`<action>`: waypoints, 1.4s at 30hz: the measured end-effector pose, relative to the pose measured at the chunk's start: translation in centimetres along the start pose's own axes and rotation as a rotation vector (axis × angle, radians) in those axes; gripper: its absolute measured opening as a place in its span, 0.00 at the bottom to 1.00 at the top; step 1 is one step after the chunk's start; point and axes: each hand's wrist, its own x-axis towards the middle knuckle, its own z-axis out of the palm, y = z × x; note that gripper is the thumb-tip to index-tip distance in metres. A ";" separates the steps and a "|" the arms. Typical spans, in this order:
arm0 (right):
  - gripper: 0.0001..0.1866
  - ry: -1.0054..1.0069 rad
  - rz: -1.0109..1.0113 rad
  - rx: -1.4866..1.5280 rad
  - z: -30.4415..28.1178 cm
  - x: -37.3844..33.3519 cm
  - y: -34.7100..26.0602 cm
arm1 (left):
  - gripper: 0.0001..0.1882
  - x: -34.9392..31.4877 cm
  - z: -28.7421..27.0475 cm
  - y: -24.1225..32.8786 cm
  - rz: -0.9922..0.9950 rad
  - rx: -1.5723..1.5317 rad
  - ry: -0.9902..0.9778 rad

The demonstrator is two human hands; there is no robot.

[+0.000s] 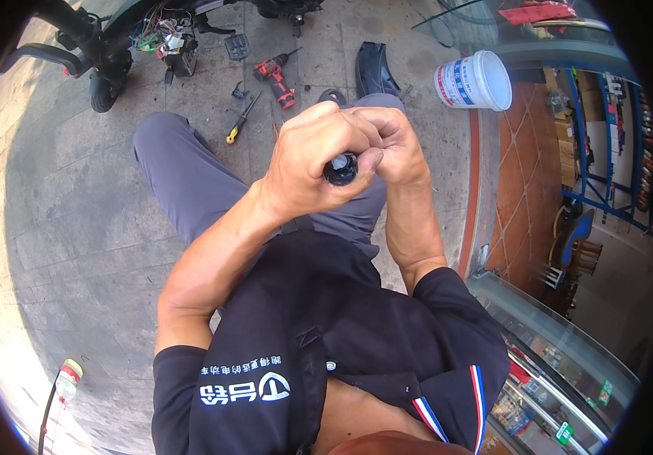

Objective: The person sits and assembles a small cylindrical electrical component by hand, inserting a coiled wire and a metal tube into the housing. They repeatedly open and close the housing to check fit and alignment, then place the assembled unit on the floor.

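My left hand [303,155] is wrapped round a black cylindrical part [340,169], whose round end faces up between the fingers and thumb. The rest of that part is hidden in the grip. Pressed against it from the right is my right hand [398,144], closed with its fingers bent in; what it grips is out of sight. Both hands are held together above my lap, over the grey trousers [190,178].
On the paving ahead lie a red and black cordless drill [275,80], a yellow-handled screwdriver [243,119] and a curved black plastic piece [375,70]. A vehicle with exposed wiring [163,38] stands far left. A white bucket [474,81] and glass display case [561,349] are right.
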 end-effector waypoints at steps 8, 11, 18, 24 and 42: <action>0.10 -0.085 -0.063 0.009 -0.2 0.4 -0.3 | 0.10 0.4 -0.5 1.0 -0.001 -0.039 -0.082; 0.08 -0.168 -0.178 -0.030 -0.7 0.8 -0.8 | 0.13 0.8 -0.4 1.2 -0.044 -0.155 -0.086; 0.07 -0.218 -0.203 -0.210 -1.6 0.6 -0.7 | 0.14 0.5 -0.6 1.1 -0.034 -0.148 -0.210; 0.08 -0.110 -0.147 -0.156 -0.2 -0.3 -0.1 | 0.14 -0.1 -0.8 1.2 -0.033 -0.037 -0.190; 0.11 0.045 -0.138 -0.130 1.3 -1.1 0.4 | 0.10 0.5 -1.3 1.2 -0.036 -0.125 -0.163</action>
